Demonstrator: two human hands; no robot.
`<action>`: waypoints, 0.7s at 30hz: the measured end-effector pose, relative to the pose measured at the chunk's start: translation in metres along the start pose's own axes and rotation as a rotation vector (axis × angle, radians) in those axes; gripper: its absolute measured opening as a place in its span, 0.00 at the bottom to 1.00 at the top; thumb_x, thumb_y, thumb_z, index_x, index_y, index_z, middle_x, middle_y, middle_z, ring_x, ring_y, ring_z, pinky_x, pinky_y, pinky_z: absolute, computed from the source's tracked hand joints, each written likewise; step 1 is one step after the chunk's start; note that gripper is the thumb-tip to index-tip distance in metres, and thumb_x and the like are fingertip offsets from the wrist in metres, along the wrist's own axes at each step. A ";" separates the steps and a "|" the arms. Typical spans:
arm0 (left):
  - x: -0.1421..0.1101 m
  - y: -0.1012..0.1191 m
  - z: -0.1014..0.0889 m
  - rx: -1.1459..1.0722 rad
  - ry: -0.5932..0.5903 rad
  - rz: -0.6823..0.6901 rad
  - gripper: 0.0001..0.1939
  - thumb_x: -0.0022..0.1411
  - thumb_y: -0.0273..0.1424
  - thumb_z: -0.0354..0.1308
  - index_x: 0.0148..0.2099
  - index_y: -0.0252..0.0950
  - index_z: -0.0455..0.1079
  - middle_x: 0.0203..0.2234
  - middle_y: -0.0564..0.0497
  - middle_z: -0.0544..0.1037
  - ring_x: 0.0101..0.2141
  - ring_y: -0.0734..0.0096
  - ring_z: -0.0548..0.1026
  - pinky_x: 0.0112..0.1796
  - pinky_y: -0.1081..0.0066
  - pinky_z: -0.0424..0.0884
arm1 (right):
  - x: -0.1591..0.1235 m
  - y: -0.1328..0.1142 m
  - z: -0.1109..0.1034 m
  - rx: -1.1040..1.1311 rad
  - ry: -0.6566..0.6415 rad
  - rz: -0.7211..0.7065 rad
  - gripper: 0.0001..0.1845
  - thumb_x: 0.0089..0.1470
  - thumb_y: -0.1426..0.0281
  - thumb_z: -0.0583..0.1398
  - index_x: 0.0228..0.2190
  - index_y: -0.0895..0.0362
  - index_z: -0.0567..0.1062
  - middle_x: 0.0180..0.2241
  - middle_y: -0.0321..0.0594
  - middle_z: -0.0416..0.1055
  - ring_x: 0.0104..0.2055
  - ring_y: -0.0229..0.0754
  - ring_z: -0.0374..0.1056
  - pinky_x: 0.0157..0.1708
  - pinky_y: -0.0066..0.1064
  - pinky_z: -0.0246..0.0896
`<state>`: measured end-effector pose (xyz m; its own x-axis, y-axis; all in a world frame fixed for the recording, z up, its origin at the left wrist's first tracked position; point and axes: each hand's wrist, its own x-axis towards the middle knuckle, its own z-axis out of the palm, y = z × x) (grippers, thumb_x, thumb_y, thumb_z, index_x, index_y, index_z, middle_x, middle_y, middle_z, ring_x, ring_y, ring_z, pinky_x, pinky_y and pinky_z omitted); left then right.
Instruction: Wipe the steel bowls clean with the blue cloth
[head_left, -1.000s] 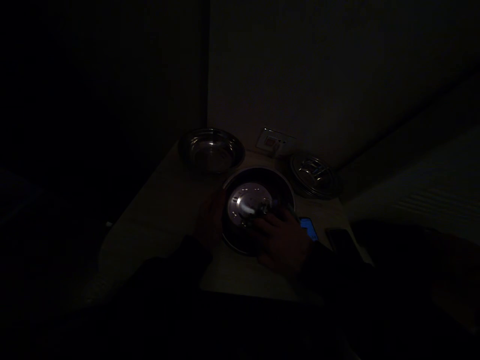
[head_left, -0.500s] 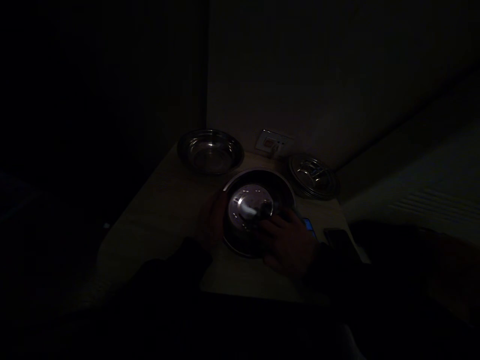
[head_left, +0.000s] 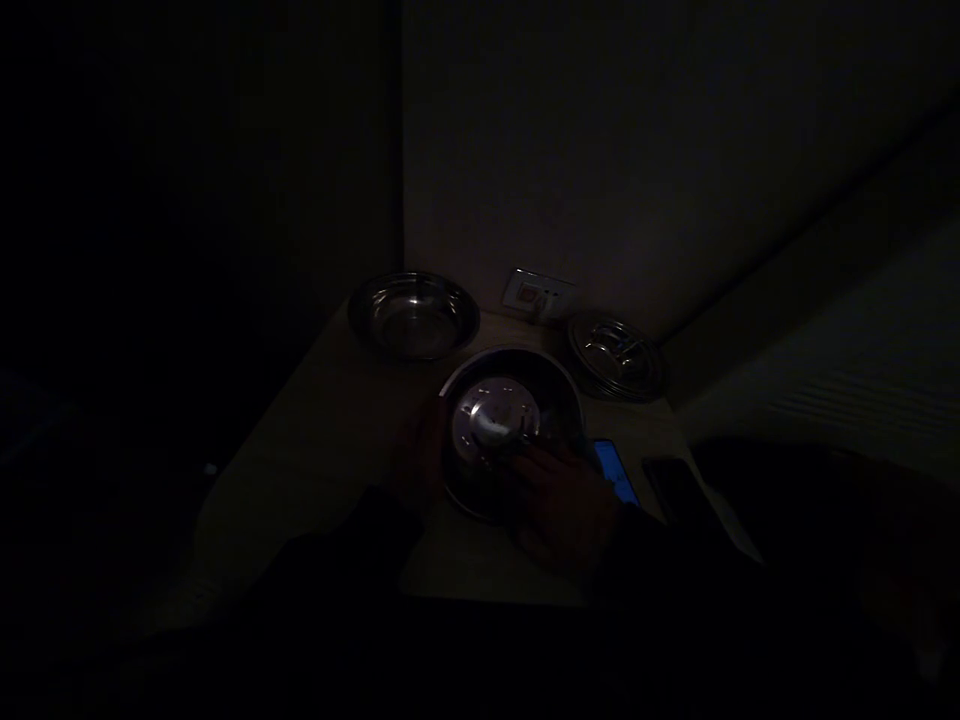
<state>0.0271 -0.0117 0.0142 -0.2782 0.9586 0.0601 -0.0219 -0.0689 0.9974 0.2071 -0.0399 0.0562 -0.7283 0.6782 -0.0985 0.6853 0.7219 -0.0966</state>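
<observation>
The scene is very dark. A round, shiny metal bowl [head_left: 495, 410] sits near the middle of the small table, its bright round bottom catching the light. My left hand [head_left: 418, 455] is closed against the left side of its rim; the fingers are mostly in shadow. Over the front right part of the bowl is my right hand [head_left: 566, 500], its fingers bent together and reaching down inside toward the bottom. A dark patch shows under those fingertips, too dim to tell whether it is a cloth or only shadow.
Another metal bowl [head_left: 414, 315] stands at the back left of the pale table [head_left: 300, 440]. Stacked metal plates [head_left: 615, 355] lie at the back right, near a wall socket [head_left: 536, 293]. A lit phone [head_left: 616, 474] and a dark phone-like slab [head_left: 681, 490] are at the right.
My right hand has shifted slightly down and left, uncovering more of the lit phone. My left hand stays at the bowl's rim. The whole view has tilted a little.
</observation>
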 end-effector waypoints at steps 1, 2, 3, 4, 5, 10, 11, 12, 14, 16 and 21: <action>0.000 0.000 0.000 0.019 0.000 0.012 0.23 0.64 0.42 0.44 0.50 0.34 0.72 0.49 0.46 0.76 0.51 0.60 0.71 0.52 0.64 0.67 | 0.004 -0.007 0.004 0.054 0.032 0.002 0.27 0.53 0.66 0.55 0.53 0.63 0.68 0.52 0.50 0.67 0.55 0.53 0.59 0.58 0.47 0.51; 0.000 -0.001 -0.001 0.043 -0.001 0.020 0.23 0.65 0.42 0.44 0.51 0.34 0.71 0.49 0.45 0.75 0.51 0.60 0.71 0.52 0.64 0.66 | 0.008 -0.014 0.009 0.112 0.070 0.005 0.29 0.52 0.66 0.55 0.55 0.63 0.65 0.54 0.50 0.65 0.56 0.52 0.58 0.57 0.45 0.53; 0.000 -0.002 -0.002 0.071 -0.005 0.025 0.23 0.65 0.41 0.44 0.51 0.34 0.71 0.50 0.45 0.75 0.51 0.60 0.71 0.52 0.64 0.67 | 0.013 -0.021 0.013 0.171 0.109 0.008 0.31 0.52 0.67 0.54 0.57 0.63 0.62 0.56 0.50 0.63 0.58 0.51 0.57 0.57 0.44 0.54; 0.001 -0.003 -0.003 0.094 -0.008 0.025 0.22 0.65 0.40 0.44 0.51 0.34 0.71 0.49 0.44 0.75 0.51 0.60 0.71 0.51 0.64 0.67 | 0.017 -0.028 0.016 0.225 0.144 0.008 0.33 0.52 0.67 0.54 0.59 0.64 0.59 0.58 0.50 0.60 0.59 0.50 0.55 0.57 0.42 0.55; 0.001 -0.004 -0.004 0.113 -0.006 0.020 0.22 0.65 0.39 0.44 0.51 0.34 0.71 0.49 0.44 0.75 0.51 0.60 0.72 0.51 0.64 0.67 | 0.020 -0.033 0.019 0.270 0.181 0.006 0.35 0.52 0.67 0.53 0.60 0.64 0.56 0.60 0.51 0.57 0.61 0.49 0.54 0.57 0.41 0.55; 0.002 -0.005 -0.009 0.123 0.000 0.011 0.21 0.65 0.39 0.43 0.49 0.35 0.72 0.47 0.45 0.77 0.49 0.61 0.73 0.52 0.63 0.66 | 0.009 -0.033 0.022 0.272 0.231 -0.040 0.36 0.52 0.67 0.53 0.61 0.67 0.55 0.62 0.55 0.54 0.64 0.50 0.49 0.59 0.43 0.52; 0.002 -0.005 -0.008 0.098 -0.009 0.021 0.22 0.65 0.40 0.43 0.49 0.35 0.72 0.48 0.45 0.76 0.50 0.61 0.72 0.52 0.64 0.66 | 0.002 -0.028 0.022 0.240 0.215 -0.049 0.35 0.53 0.66 0.53 0.60 0.66 0.57 0.61 0.54 0.56 0.63 0.50 0.51 0.59 0.45 0.51; 0.001 -0.004 -0.007 0.070 -0.020 0.035 0.22 0.65 0.41 0.43 0.50 0.35 0.72 0.48 0.46 0.76 0.51 0.62 0.72 0.53 0.65 0.66 | -0.006 -0.021 0.020 0.204 0.193 -0.056 0.33 0.54 0.66 0.53 0.59 0.65 0.59 0.60 0.54 0.58 0.62 0.50 0.53 0.60 0.46 0.51; -0.001 -0.003 -0.005 0.024 -0.040 0.065 0.23 0.64 0.42 0.44 0.51 0.34 0.71 0.50 0.46 0.75 0.53 0.63 0.70 0.53 0.67 0.65 | -0.019 -0.009 0.018 0.129 0.161 -0.054 0.28 0.57 0.65 0.54 0.57 0.63 0.62 0.58 0.51 0.62 0.60 0.50 0.58 0.60 0.48 0.50; -0.002 -0.003 -0.003 0.011 -0.051 0.094 0.23 0.65 0.42 0.44 0.52 0.35 0.71 0.51 0.47 0.74 0.54 0.64 0.69 0.55 0.67 0.64 | -0.024 -0.004 0.019 0.067 0.156 -0.046 0.25 0.59 0.65 0.54 0.56 0.61 0.65 0.56 0.49 0.65 0.58 0.49 0.60 0.60 0.48 0.50; -0.002 -0.007 -0.005 0.116 -0.030 0.076 0.23 0.66 0.38 0.41 0.54 0.35 0.70 0.51 0.47 0.75 0.52 0.63 0.71 0.54 0.66 0.65 | 0.006 -0.030 0.040 0.067 0.344 -0.008 0.23 0.62 0.66 0.52 0.57 0.62 0.64 0.56 0.50 0.66 0.58 0.46 0.61 0.57 0.42 0.57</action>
<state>0.0229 -0.0141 0.0069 -0.2457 0.9598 0.1354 0.1102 -0.1111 0.9877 0.1828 -0.0629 0.0192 -0.6851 0.6876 0.2405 0.6702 0.7243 -0.1619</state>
